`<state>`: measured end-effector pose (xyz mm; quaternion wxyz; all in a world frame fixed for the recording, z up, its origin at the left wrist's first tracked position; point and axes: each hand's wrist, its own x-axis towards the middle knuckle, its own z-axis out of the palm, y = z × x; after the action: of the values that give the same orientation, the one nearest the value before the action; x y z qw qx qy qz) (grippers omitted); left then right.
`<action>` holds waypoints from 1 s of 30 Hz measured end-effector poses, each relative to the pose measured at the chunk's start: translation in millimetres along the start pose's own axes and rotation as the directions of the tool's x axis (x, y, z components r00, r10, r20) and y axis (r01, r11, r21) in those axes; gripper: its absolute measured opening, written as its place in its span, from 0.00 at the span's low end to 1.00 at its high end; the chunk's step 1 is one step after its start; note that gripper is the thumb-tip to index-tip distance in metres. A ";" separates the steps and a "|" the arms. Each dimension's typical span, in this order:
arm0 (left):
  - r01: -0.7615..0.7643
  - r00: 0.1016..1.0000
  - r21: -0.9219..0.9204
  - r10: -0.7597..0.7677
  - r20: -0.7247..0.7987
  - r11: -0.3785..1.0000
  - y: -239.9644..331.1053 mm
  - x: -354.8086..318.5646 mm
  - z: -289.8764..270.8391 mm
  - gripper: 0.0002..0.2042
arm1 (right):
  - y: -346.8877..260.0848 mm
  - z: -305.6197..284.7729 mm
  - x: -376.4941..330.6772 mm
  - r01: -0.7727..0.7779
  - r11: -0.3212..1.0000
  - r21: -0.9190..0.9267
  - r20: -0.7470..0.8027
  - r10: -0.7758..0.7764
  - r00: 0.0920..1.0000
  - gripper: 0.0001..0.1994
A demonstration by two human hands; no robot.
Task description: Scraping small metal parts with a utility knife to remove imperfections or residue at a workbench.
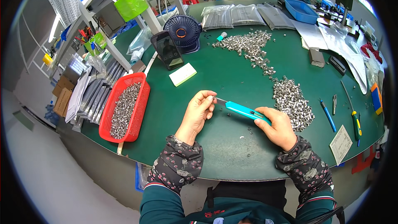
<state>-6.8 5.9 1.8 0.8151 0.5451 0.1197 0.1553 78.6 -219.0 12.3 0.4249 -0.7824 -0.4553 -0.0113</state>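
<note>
My right hand grips a turquoise utility knife by its rear end, blade pointing left. My left hand pinches a small silver metal part at its fingertips, right at the knife's blade tip. Both hands hover over the green table mat. A pile of small silver metal parts lies just right of my right hand, and a longer scatter of the same parts stretches toward the back.
A red basket holding several metal parts sits at the left. Behind stand a phone, a small dark fan and a white pad. Screwdrivers and pens lie right. Clear bags and a blue tray are at the back.
</note>
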 end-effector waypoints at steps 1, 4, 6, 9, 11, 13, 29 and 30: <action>0.001 1.000 -0.001 -0.001 0.001 1.000 -0.3 0.2 0.3 0.05 | -0.3 -0.5 -0.1 -0.005 1.000 -0.004 0.006 0.005 1.000 0.13; -0.002 1.000 0.012 0.002 0.020 1.000 -0.4 -0.5 -0.5 0.05 | -1.4 -1.5 0.7 -0.021 1.000 0.008 0.038 0.020 0.999 0.13; 0.015 0.998 0.068 -0.018 0.052 0.998 -0.8 -0.6 -2.8 0.06 | -2.0 -1.2 0.2 -0.016 1.000 -0.014 0.016 0.016 1.000 0.13; 0.032 0.999 0.015 -0.033 0.037 0.999 -3.1 0.3 -4.8 0.07 | -2.0 -0.5 -0.2 0.016 1.000 -0.018 -0.075 -0.017 0.997 0.13; 0.026 0.999 -0.009 -0.026 0.032 1.000 -1.7 -0.5 -3.8 0.07 | 0.3 0.5 0.4 0.056 0.998 0.001 -0.182 -0.055 0.982 0.12; 0.024 0.999 -0.035 -0.023 0.032 0.999 -1.4 -0.1 -2.8 0.07 | 3.1 0.2 0.1 0.023 0.998 -0.064 -0.154 -0.033 0.988 0.12; 0.026 0.999 -0.091 -0.023 0.025 0.996 -0.1 0.3 -2.8 0.07 | -3.0 -0.9 0.6 0.028 0.998 -0.058 -0.122 -0.034 0.992 0.12; 0.024 1.000 -0.066 -0.023 0.016 0.998 -0.5 0.2 -3.1 0.07 | -4.2 -1.3 0.8 0.018 1.000 -0.020 -0.085 -0.020 0.996 0.12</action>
<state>-7.7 8.4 0.1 0.8352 0.5178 0.1146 0.1455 76.5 -218.4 16.3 0.4363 -0.7808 -0.4441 -0.0531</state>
